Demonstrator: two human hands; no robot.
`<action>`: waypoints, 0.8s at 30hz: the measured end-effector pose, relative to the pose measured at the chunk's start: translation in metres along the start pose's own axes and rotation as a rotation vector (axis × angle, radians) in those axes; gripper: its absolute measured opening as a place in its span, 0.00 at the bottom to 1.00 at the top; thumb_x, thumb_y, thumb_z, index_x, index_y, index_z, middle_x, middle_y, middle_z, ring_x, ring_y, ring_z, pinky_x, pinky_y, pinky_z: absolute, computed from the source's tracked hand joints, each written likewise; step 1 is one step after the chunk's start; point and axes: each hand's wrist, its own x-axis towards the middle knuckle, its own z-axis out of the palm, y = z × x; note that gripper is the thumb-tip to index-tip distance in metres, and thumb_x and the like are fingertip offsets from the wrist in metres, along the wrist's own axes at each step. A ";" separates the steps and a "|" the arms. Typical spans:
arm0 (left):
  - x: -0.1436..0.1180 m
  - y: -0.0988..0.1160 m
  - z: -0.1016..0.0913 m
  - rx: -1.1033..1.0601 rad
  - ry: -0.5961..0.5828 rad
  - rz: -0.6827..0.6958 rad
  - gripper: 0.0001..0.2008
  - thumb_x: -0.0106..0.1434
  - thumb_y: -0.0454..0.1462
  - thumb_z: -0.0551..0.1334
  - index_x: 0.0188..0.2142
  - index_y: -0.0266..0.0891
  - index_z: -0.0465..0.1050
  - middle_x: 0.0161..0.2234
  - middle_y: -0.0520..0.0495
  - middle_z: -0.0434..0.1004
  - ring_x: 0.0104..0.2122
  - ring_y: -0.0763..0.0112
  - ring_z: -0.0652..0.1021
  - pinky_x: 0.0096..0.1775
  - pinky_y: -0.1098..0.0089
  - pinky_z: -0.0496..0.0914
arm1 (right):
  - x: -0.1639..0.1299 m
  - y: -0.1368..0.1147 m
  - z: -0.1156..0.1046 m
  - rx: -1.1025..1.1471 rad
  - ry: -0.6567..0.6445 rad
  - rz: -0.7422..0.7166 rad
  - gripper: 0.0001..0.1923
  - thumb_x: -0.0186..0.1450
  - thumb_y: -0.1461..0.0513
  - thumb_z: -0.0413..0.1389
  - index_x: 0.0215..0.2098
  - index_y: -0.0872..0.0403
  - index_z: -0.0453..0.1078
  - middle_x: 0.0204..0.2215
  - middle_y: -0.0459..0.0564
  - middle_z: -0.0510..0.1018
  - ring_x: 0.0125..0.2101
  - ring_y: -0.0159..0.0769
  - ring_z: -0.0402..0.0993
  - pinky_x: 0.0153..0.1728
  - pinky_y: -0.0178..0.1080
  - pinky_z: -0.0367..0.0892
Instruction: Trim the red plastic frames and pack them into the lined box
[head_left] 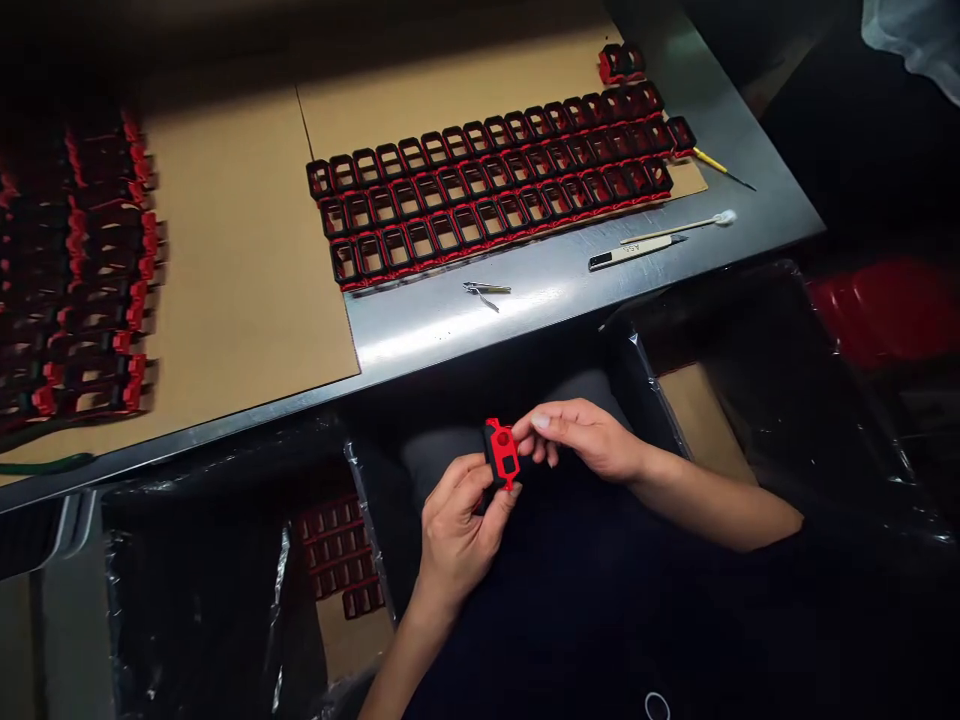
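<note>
A small red and black plastic part (502, 452) is held below the table edge, over my lap. My left hand (459, 525) grips it from below with thumb and fingers. My right hand (583, 437) pinches its upper right side with the fingertips. On the table, three neat rows of matching red and black frames (495, 186) lie on a cardboard sheet (450, 95). More of the same frames (82, 270) are stacked at the far left on another cardboard sheet (240, 270).
On the bare metal table (540, 290) lie tweezers (486, 290), a utility knife (634, 251), a cotton swab (686, 226) and a yellow-handled tool (720, 167). A plastic-lined box (337, 560) at my lower left holds several frames. Another lined box (750, 400) stands at my right.
</note>
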 end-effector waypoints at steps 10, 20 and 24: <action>0.000 -0.001 0.001 -0.016 -0.096 0.041 0.06 0.65 0.36 0.64 0.41 0.39 0.78 0.36 0.46 0.80 0.34 0.70 0.79 0.36 0.72 0.73 | -0.008 0.004 0.002 -0.026 -0.049 0.055 0.24 0.65 0.46 0.58 0.39 0.59 0.79 0.30 0.51 0.80 0.27 0.29 0.72 0.27 0.31 0.67; -0.002 -0.003 0.001 0.013 -0.128 0.068 0.07 0.66 0.38 0.64 0.42 0.39 0.77 0.37 0.44 0.81 0.36 0.67 0.80 0.38 0.69 0.75 | -0.009 0.008 0.002 -0.025 -0.043 0.071 0.21 0.65 0.48 0.60 0.37 0.59 0.79 0.28 0.49 0.78 0.26 0.27 0.71 0.27 0.31 0.66; -0.001 -0.004 0.002 0.008 -0.141 0.080 0.07 0.65 0.37 0.63 0.42 0.39 0.78 0.37 0.44 0.81 0.36 0.67 0.80 0.39 0.69 0.76 | -0.010 0.008 0.001 -0.021 -0.044 0.084 0.20 0.64 0.48 0.60 0.36 0.59 0.78 0.28 0.49 0.78 0.27 0.28 0.71 0.27 0.31 0.66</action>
